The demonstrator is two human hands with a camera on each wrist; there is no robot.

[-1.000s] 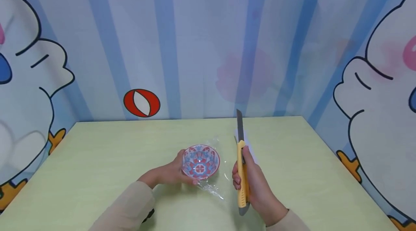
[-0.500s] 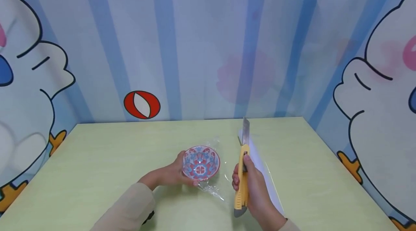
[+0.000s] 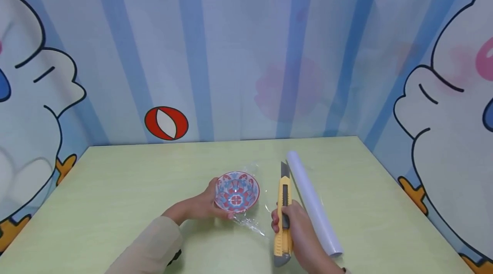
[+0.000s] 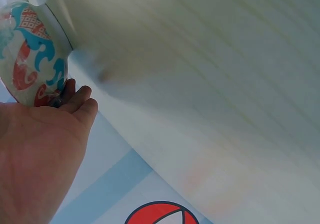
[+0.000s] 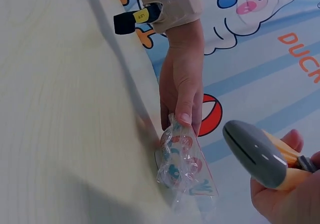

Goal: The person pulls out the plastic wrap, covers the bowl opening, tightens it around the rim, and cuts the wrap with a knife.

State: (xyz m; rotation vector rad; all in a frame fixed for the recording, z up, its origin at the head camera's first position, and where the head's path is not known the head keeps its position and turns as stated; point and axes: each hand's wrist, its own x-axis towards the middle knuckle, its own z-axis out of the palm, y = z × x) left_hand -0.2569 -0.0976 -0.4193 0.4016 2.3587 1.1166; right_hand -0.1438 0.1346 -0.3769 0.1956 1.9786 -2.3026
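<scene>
My left hand point(image 3: 202, 203) grips the side of a small bowl point(image 3: 236, 192) with a red, blue and white pattern. Clear plastic film point(image 3: 248, 222) clings to the bowl, its loose ends sticking out toward the front and back; the right wrist view shows the crinkled film point(image 5: 185, 179) around it. In my right hand point(image 3: 300, 227) is a yellow utility knife point(image 3: 284, 205), blade upward, a short length of it out. The thumb lies on the knife's slider. A white roll point(image 3: 313, 203) lies just right of this hand.
The pale green table point(image 3: 154, 180) ends at a blue striped backdrop point(image 3: 239, 51), with printed side panels left and right. A black strap point(image 5: 132, 19) sits at the left sleeve.
The knife's blade has become shorter as the right thumb slid down the handle. My right hand has moved slightly lower, uncovering the white roll. The left hand and bowl stay put.
</scene>
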